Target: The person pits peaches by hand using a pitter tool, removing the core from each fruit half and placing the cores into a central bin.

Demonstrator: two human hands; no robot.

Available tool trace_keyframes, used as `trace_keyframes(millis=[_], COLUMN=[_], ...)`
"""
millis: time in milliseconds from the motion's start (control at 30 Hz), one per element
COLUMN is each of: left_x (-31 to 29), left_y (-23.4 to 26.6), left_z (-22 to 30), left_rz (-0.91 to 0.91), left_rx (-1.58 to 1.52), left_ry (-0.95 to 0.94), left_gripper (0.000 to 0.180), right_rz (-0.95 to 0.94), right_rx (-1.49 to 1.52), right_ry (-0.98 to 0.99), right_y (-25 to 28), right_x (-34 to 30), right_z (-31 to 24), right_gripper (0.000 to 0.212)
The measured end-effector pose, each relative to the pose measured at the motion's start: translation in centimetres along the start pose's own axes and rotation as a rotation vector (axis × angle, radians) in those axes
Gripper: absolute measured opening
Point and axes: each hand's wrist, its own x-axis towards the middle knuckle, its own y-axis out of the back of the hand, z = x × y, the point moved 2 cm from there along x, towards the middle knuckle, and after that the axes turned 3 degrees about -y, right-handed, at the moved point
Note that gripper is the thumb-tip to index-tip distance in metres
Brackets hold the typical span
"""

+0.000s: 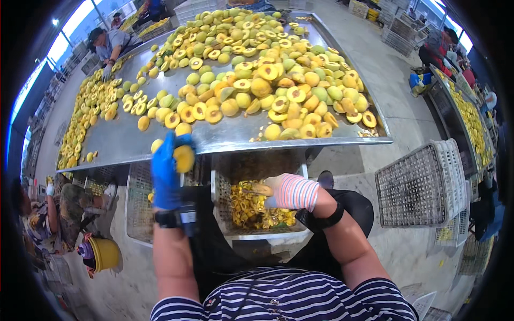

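Observation:
My left hand, in a blue glove, grips a yellow peach half just off the near edge of the metal table. My right hand wears a pink-and-white striped glove over a pale fingered one. It hangs above a crate between my legs, with its fingers curled together. Whatever those fingers hold is too unclear to name. Yellow fruit pieces lie in the crate. Whole and halved peaches are heaped on the table, many halves showing dark centres.
Beside my left leg stands another crate. Stacked plastic crates are on the floor at right. A yellow bucket sits at lower left. A co-worker reaches over the far left of the table; other people work around.

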Motion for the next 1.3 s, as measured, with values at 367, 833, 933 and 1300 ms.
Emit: trace_keyframes(millis=[367, 833, 933, 1300], left_x=[4.8, 7.9, 9.8, 6.7], left_y=[-15.5, -15.2, -8.5, 3.3], left_z=[-8.2, -8.5, -7.6, -1.8], left_rz=[-0.687, -0.508, -0.447, -0.21], left_rx=[1.054, 0.512, 0.116, -1.033], left_ry=[-0.423, 0.05, 0.14, 0.15], left_gripper=[0.05, 0.045, 0.039, 0.047], right_rz=[0.718, 0.822, 0.767, 0.394], right_rx=[0.538, 0.501, 0.745, -0.208], right_ry=[-0.058, 0.054, -0.143, -0.188], right_y=[1.9, 0.5, 2.2, 8.0], right_x=[-2.9, -0.6, -1.4, 7.5], right_z=[0.5, 3.4, 2.2, -2.8], right_gripper=[0.049, 0.041, 0.038, 0.029])
